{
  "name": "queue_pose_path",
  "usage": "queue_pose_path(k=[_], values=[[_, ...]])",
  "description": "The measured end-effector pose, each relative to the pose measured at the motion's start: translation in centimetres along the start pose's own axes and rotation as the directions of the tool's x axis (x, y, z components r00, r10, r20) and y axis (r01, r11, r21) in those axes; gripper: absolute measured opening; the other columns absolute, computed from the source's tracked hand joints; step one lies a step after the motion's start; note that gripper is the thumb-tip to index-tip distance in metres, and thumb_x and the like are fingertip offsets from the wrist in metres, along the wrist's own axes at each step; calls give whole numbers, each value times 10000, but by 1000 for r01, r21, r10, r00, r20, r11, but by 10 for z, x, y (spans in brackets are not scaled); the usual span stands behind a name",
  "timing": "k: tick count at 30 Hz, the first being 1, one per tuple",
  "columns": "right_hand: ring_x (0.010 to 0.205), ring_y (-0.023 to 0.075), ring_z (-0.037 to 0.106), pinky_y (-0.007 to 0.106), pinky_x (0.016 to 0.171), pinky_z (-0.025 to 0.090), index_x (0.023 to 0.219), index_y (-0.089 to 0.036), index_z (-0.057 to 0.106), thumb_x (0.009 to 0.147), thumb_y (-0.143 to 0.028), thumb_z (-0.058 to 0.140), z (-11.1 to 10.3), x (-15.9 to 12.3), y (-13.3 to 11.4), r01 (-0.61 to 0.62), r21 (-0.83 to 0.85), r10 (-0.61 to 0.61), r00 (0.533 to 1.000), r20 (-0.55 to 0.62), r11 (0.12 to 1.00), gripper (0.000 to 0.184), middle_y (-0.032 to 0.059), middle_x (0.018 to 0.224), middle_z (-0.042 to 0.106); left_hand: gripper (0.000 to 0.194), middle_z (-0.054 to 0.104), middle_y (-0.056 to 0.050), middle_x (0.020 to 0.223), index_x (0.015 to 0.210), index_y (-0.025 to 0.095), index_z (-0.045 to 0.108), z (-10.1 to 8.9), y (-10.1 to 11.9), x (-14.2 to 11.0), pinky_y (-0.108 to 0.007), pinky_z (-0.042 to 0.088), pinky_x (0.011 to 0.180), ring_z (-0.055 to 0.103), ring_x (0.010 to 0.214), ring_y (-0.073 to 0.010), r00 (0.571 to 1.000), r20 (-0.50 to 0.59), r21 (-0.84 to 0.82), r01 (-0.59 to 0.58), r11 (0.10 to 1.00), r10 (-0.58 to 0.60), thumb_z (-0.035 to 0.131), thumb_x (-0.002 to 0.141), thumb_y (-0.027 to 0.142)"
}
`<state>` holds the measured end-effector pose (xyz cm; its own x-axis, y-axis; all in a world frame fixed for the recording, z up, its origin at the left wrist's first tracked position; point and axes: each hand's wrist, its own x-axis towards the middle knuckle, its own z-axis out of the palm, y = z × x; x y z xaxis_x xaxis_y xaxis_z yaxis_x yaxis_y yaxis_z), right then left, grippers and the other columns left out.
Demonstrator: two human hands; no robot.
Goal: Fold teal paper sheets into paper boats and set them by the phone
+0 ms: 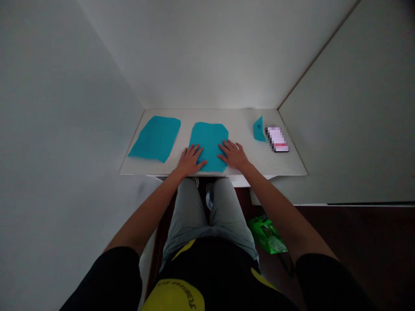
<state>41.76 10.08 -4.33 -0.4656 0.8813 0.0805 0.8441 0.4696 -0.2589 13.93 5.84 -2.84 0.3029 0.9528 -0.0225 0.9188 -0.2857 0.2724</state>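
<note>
A teal sheet point(209, 138), which looks like paper or thin felt with cut corners, lies flat on the white table in front of me. Fingers spread, my left hand point(190, 160) rests on its left edge. On the opposite edge lies my right hand point(234, 154), also flat with fingers apart. Neither hand grips anything. To the left is a larger teal sheet point(157, 138), flat with slightly raised edges. A small folded teal piece point(258, 130) stands at the right, apart from my right hand.
The white table point(244, 123) meets walls at its back and sides. A phone point(278, 139) with a lit, blurred screen lies at its right end. Below, a bright green bag point(267, 235) sits on the dark floor beside my right leg.
</note>
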Motion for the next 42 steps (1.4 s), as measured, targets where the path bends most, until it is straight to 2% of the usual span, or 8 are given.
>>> queue_pose_path(k=[6, 12, 17, 22, 26, 30, 34, 42], values=[[1645, 393, 370, 663, 1325, 265, 1661, -169, 516, 1141, -554, 445, -1, 4, -14, 67, 1, -67, 997, 37, 998, 650, 170, 1760, 409, 770, 314, -136, 1816, 1713, 209, 425, 10, 3, -4, -609, 162, 1398, 221, 1712, -361, 998, -23, 30, 62, 998, -62, 519, 1065, 614], [1643, 360, 392, 603, 1328, 324, 1690, -180, 470, 1144, -566, 449, -2, -36, -21, 137, 12, -137, 988, 64, 991, 669, 149, 1795, 338, 787, 291, -151, 1822, 1710, 209, 429, 12, 9, -7, -632, 169, 1391, 206, 1714, -380, 994, -57, 19, 95, 995, -94, 524, 1059, 641], [1593, 356, 473, 590, 1315, 370, 1617, -167, 557, 1142, -489, 462, -10, -53, -22, 156, 21, -157, 983, 90, 988, 581, 163, 1749, 432, 790, 271, -162, 1827, 1705, 202, 429, 16, 21, -26, -640, 179, 1384, 205, 1711, -396, 993, -67, 31, 100, 994, -98, 529, 1060, 645], [1507, 331, 558, 529, 1262, 444, 1524, -102, 625, 1113, -242, 408, -2, -13, -45, 97, 85, -104, 991, 83, 992, 485, 191, 1652, 561, 572, 513, -224, 1663, 1530, 186, 599, 12, 35, -31, -667, 199, 1356, 391, 1614, -408, 995, -70, 42, 75, 996, -72, 513, 1087, 537], [1366, 334, 607, 511, 1188, 478, 1442, -142, 677, 1096, -186, 405, 7, 19, -60, 3, 118, -1, 1000, -14, 993, 442, 185, 1497, 655, 472, 625, -254, 1493, 1449, 126, 620, 2, 28, 0, -616, 350, 1279, 558, 1443, -407, 992, -119, 48, 54, 997, -48, 476, 1093, 401], [1261, 338, 610, 489, 1119, 493, 1366, -150, 709, 1097, -184, 430, 9, 34, -67, -92, 108, 97, 994, -51, 990, 389, 195, 1353, 667, 600, 485, -209, 1697, 1627, 118, 482, 0, 15, 37, -543, 316, 1335, 395, 1619, -366, 992, -121, 13, 22, 1000, -20, 477, 1083, 372], [1334, 369, 573, 527, 1154, 471, 1411, -112, 668, 1101, -219, 421, 14, 46, -69, -180, 100, 188, 979, -84, 979, 411, 233, 1443, 630, 684, 342, -188, 1794, 1660, 101, 467, 7, 6, 52, -537, 197, 1401, 252, 1703, -354, 994, -107, -7, -3, 1000, 3, 495, 1075, 452], [1695, 359, 252, 609, 1397, 169, 1714, -70, 374, 1125, -593, 351, 38, 75, -32, -110, 166, 127, 988, -94, 980, 788, 198, 1805, 314, 764, 277, -163, 1823, 1698, 121, 425, 17, 4, 51, -539, 175, 1412, 192, 1723, -344, 989, -145, -22, 21, 1000, -24, 508, 1061, 533]])
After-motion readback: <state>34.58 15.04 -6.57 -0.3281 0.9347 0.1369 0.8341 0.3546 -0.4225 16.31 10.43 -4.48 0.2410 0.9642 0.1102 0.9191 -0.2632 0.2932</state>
